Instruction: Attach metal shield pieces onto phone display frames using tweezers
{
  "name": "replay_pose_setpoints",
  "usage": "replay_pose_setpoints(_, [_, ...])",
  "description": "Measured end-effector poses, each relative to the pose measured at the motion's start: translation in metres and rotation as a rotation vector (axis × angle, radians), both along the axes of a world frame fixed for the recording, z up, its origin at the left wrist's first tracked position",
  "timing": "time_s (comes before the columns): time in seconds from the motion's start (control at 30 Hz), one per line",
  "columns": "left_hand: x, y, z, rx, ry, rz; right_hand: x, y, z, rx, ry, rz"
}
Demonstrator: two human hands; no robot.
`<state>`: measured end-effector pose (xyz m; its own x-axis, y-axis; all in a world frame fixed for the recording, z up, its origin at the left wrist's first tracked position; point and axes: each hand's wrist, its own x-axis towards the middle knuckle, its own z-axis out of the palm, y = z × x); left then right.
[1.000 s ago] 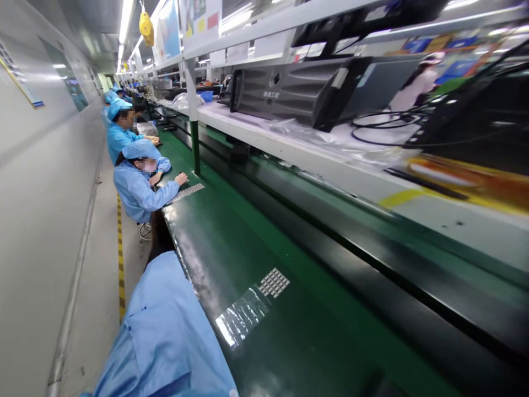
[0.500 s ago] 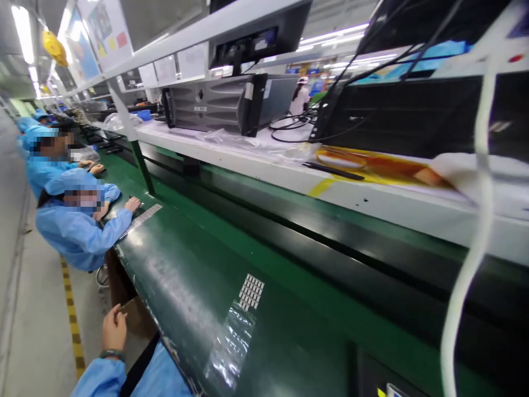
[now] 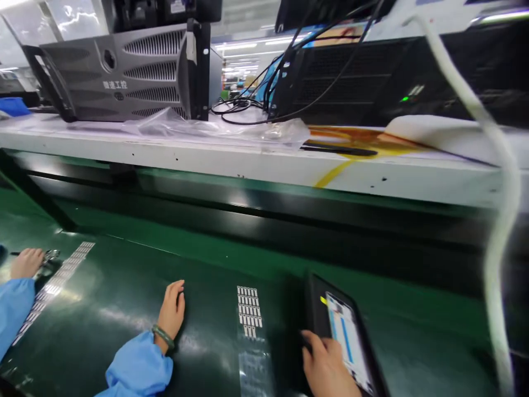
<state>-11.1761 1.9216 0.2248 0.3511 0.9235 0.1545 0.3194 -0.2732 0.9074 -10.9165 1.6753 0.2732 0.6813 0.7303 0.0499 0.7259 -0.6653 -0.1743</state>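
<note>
My left hand (image 3: 169,313), with a green bangle at the wrist, hovers over the green bench top (image 3: 198,342). Its fingers are loosely bent, the thumb apart, and it holds nothing. To its right lies a sheet of small whitish parts in rows (image 3: 249,306), with a clear plastic strip (image 3: 255,369) below. My right hand (image 3: 328,364) is at the lower edge beside a black-framed panel (image 3: 366,339) with a white and blue picture. Its fingers are curled around a small dark thing (image 3: 305,341) that is blurred and mostly hidden.
At far left, a co-worker's hand (image 3: 27,263) is beside a long strip of parts (image 3: 61,278). Across the back runs a white shelf (image 3: 198,156) with a grey rack computer (image 3: 119,74), plastic film (image 3: 173,125) and cables. A white cable (image 3: 496,242) hangs at right.
The view has swung right and down to the bench. My left hand has come from beside the bench edge to above its top. My right hand has come into view at the black-framed panel.
</note>
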Motion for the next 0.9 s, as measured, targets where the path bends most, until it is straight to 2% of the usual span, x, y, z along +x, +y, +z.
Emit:
replay_pose_setpoints(0.13, [0.022,-0.027,0.009,-0.218,-0.127,-0.226,-0.063,0.053,0.033,-0.041,-0.009,0.104])
replay_pose_setpoints(0.27, [0.023,-0.050,0.027,-0.482,-0.267,-0.372,-0.128,0.089,0.046,-0.043,-0.007,0.334])
replay_pose_setpoints(0.33, [0.015,-0.053,0.038,-0.651,-0.371,-0.335,-0.157,0.098,0.048,-0.053,-0.041,0.456])
replay_pose_setpoints(0.37, [0.008,-0.053,0.042,-0.686,-0.410,-0.287,-0.171,0.101,0.048,-0.059,-0.066,0.511])
replay_pose_setpoints(0.47, [-0.016,-0.048,0.045,-0.632,-0.433,-0.134,-0.207,0.102,0.049,-0.053,-0.130,0.628])
replay_pose_setpoints(0.57, [-0.044,-0.046,0.038,-0.626,-0.386,-0.097,-0.234,0.088,0.055,-0.021,-0.125,0.689])
replay_pose_setpoints(0.67, [-0.069,-0.049,0.031,-0.655,-0.330,-0.129,-0.246,0.065,0.062,0.015,-0.048,0.720])
replay_pose_setpoints(0.73, [-0.082,-0.048,0.029,-0.658,-0.286,-0.166,-0.242,0.048,0.068,-0.007,0.010,0.705])
replay_pose_setpoints(0.83, [-0.094,-0.040,0.027,-0.604,-0.176,-0.183,-0.212,0.032,0.078,-0.049,0.055,0.610])
replay_pose_setpoints(0.9, [-0.099,-0.034,0.024,-0.519,-0.089,-0.149,-0.178,0.029,0.094,0.004,-0.008,0.485])
